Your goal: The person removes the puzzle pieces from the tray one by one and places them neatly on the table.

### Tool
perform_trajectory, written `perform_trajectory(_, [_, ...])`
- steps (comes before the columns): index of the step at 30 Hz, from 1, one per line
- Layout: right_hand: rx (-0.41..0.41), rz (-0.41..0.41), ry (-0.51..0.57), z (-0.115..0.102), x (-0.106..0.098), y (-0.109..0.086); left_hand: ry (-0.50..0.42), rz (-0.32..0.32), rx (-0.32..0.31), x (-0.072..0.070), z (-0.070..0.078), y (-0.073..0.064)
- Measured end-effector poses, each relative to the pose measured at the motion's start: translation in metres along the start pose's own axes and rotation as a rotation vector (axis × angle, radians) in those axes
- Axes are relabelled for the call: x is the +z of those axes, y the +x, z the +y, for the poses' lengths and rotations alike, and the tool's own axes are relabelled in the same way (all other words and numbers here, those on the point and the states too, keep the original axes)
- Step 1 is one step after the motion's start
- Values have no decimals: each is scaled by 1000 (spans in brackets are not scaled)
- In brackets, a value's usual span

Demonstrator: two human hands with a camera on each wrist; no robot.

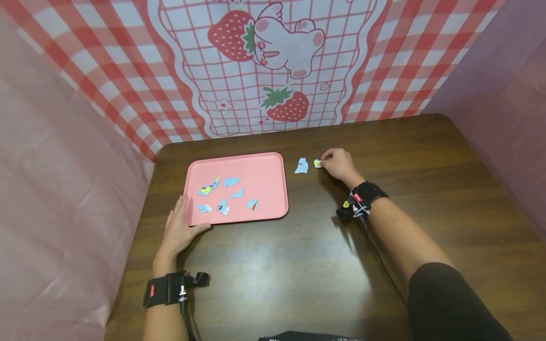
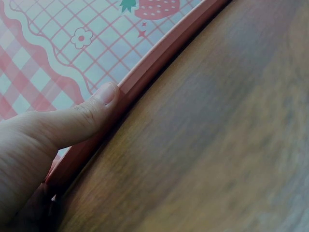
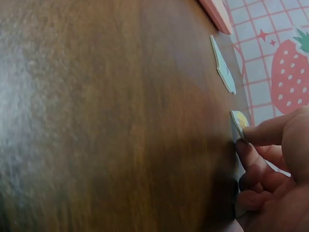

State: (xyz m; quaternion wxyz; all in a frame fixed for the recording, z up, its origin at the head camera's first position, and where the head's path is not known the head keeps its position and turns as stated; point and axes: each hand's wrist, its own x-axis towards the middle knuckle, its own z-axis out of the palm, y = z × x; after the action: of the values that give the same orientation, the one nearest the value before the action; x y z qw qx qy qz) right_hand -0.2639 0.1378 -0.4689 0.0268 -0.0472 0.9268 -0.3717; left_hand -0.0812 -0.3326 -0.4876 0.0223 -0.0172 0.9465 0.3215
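My right hand (image 1: 340, 166) pinches a small flat puzzle piece (image 3: 240, 121), light blue with a yellow patch, between thumb and finger. In the head view it is at the table's back, right of the pink tray (image 1: 239, 163). A plain light-blue irregular piece (image 1: 302, 166) lies on the wood between hand and tray. My left hand (image 1: 177, 234) rests at the tray's near left corner, straight fingers along the left side; its thumb (image 2: 99, 104) lies against the front rim. Inside the tray are several blue pieces, including a yellow-and-purple one (image 1: 209, 187) and one with a red mark (image 1: 252, 204).
A brown wooden table (image 1: 273, 270) carries everything. Behind it hangs a red-and-white checked cloth (image 1: 239, 90) with strawberries. Pink drapes (image 1: 64, 189) stand at both sides. A cable (image 1: 386, 272) runs from each wrist strap, and a dark object (image 1: 307, 336) shows at the bottom edge.
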Motion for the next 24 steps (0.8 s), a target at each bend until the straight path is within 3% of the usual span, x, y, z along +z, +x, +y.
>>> perform_trajectory(10, [11,40,-89,-2,6,-2,-7,3,0,-1,1,-1])
perform_trajectory(24, [53,53,-111,-3,8,-4,-7,-7,-12,-1,0,0])
